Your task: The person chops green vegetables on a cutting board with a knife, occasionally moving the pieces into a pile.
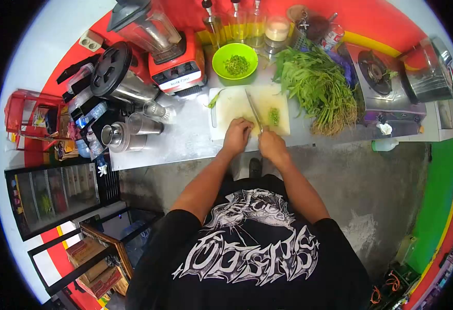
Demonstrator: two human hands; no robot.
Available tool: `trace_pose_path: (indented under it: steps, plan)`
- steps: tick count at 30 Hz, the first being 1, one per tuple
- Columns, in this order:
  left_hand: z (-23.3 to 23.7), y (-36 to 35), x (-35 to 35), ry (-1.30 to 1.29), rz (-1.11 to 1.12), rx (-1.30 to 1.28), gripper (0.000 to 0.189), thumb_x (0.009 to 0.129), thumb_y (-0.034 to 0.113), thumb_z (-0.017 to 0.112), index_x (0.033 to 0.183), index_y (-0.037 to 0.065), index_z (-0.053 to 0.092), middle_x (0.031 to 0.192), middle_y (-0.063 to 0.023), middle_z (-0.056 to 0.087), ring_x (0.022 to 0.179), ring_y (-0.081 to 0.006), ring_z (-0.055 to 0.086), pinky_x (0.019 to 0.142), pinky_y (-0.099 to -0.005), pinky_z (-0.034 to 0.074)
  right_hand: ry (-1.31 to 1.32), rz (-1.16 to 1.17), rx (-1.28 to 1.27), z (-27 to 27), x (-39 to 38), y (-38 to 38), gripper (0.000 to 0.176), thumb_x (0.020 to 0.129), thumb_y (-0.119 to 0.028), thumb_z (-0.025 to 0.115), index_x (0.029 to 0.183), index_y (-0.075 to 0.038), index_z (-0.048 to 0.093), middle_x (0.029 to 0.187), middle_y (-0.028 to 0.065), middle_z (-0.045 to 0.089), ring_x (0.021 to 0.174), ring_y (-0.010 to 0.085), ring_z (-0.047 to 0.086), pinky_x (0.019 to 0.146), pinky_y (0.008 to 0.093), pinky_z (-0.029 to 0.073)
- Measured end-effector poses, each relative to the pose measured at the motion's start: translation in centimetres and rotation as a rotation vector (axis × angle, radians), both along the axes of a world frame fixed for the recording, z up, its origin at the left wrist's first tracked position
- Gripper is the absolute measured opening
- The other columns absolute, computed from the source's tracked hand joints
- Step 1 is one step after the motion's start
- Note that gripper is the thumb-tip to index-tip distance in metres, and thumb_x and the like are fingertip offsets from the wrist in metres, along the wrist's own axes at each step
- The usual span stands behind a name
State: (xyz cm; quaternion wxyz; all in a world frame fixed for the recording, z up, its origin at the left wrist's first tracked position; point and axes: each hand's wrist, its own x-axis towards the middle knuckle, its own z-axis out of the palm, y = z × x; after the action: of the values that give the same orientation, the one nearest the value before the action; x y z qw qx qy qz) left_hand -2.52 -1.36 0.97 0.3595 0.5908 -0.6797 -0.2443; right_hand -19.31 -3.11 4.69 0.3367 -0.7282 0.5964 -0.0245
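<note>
My right hand (273, 146) grips a knife (254, 108), its blade pointing away from me over the cutting board (230, 102). Close by on the left, my left hand (238, 134) rests on the near part of the board with its fingers curled together; whatever they hold is hidden. A small pile of chopped greens (274, 117) lies right of the blade. At the board's left edge is a longer green piece (214, 99). Behind the board stands a lime-green bowl (219, 65) with chopped greens (236, 65) inside.
A big bunch of leafy greens with roots (314, 85) lies right of the board, beside a gas stove (392, 103). An orange blender (177, 70) and metal cups (144, 124) stand left. Bottles (238, 26) line the back wall.
</note>
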Motion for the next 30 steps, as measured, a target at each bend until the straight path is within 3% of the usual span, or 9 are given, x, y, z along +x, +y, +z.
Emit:
trace_pose_path:
  steps: [6,8,11,16,22,24,25,27,30]
  plan:
    - [0.0,0.0,-0.3,-0.017,0.039,-0.026,0.013,0.085,0.0,0.067,0.097,0.003,0.07,0.096,-0.0147,0.067,0.096,-0.0365,0.061,0.088,-0.0428,0.049,0.005,0.018,-0.088,-1.1,0.8,1.0,0.032,0.099,-0.022,0.05,0.112,0.007,0.056,0.097,0.0322,0.07,0.092,0.0508,0.068,0.084,0.0568,0.053]
    - [-0.1,-0.1,-0.2,-0.021,0.047,0.006,0.012,0.085,0.001,0.068,0.097,0.003,0.071,0.096,-0.0148,0.067,0.096,-0.0367,0.061,0.088,-0.0428,0.049,0.06,-0.044,-0.004,-0.8,1.4,1.1,0.027,0.094,-0.009,0.05,0.115,0.008,0.053,0.101,0.0306,0.07,0.096,0.0464,0.07,0.086,0.0536,0.055]
    - [-0.2,-0.2,-0.4,-0.022,0.053,0.026,0.011,0.085,0.001,0.068,0.095,0.003,0.071,0.097,-0.0154,0.067,0.097,-0.037,0.061,0.089,-0.0426,0.048,0.049,0.001,-0.011,-2.2,1.2,0.7,0.027,0.095,-0.01,0.049,0.116,0.007,0.052,0.101,0.03,0.071,0.098,0.0457,0.07,0.086,0.0533,0.056]
    - [0.0,-0.3,-0.3,-0.012,0.093,0.016,0.009,0.084,-0.001,0.068,0.091,0.002,0.072,0.094,-0.0175,0.068,0.094,-0.0376,0.062,0.087,-0.0424,0.05,0.084,0.01,-0.042,0.0,1.6,1.7,0.027,0.094,-0.008,0.052,0.116,0.007,0.051,0.102,0.0299,0.07,0.098,0.0445,0.07,0.084,0.0523,0.056]
    - [-0.3,-1.2,-0.3,0.082,0.095,0.128,0.007,0.081,-0.003,0.067,0.086,-0.001,0.071,0.089,-0.0193,0.07,0.081,-0.0313,0.069,0.075,-0.039,0.054,0.082,0.061,-0.067,-0.9,1.0,1.3,0.033,0.091,-0.007,0.056,0.119,0.009,0.049,0.105,0.0304,0.07,0.098,0.0455,0.07,0.085,0.0533,0.056]
    - [-0.1,-1.6,-0.2,0.096,0.097,0.295,0.008,0.079,-0.003,0.07,0.087,-0.001,0.07,0.09,-0.0185,0.071,0.081,-0.0279,0.07,0.074,-0.0365,0.054,0.074,0.101,-0.1,-0.3,1.2,1.5,0.033,0.091,-0.007,0.055,0.12,0.01,0.049,0.106,0.031,0.07,0.099,0.0459,0.07,0.085,0.0539,0.056]
    - [0.0,-1.6,-0.2,0.095,0.097,0.292,0.008,0.079,-0.003,0.07,0.087,-0.001,0.07,0.09,-0.0185,0.071,0.081,-0.0279,0.07,0.074,-0.0365,0.054,0.088,0.051,-0.041,0.3,1.3,1.9,0.033,0.092,-0.007,0.055,0.12,0.01,0.05,0.106,0.0316,0.069,0.099,0.0459,0.07,0.086,0.0538,0.056]
    - [0.3,-1.4,-0.7,0.105,0.2,0.294,0.011,0.078,0.001,0.072,0.089,0.002,0.073,0.091,-0.0187,0.07,0.093,-0.0366,0.068,0.084,-0.0442,0.053,0.107,-0.001,0.019,0.3,1.4,2.3,0.033,0.092,-0.007,0.054,0.12,0.01,0.05,0.106,0.0322,0.069,0.099,0.0458,0.07,0.086,0.0537,0.056]
    - [0.6,-1.1,-0.9,-0.049,0.245,0.296,0.013,0.079,0.005,0.073,0.092,0.003,0.072,0.095,-0.018,0.07,0.095,-0.0359,0.067,0.085,-0.0448,0.053,0.076,-0.034,-0.04,-0.6,1.3,2.0,0.033,0.092,-0.007,0.054,0.12,0.009,0.051,0.107,0.032,0.069,0.1,0.0456,0.07,0.087,0.0524,0.056]
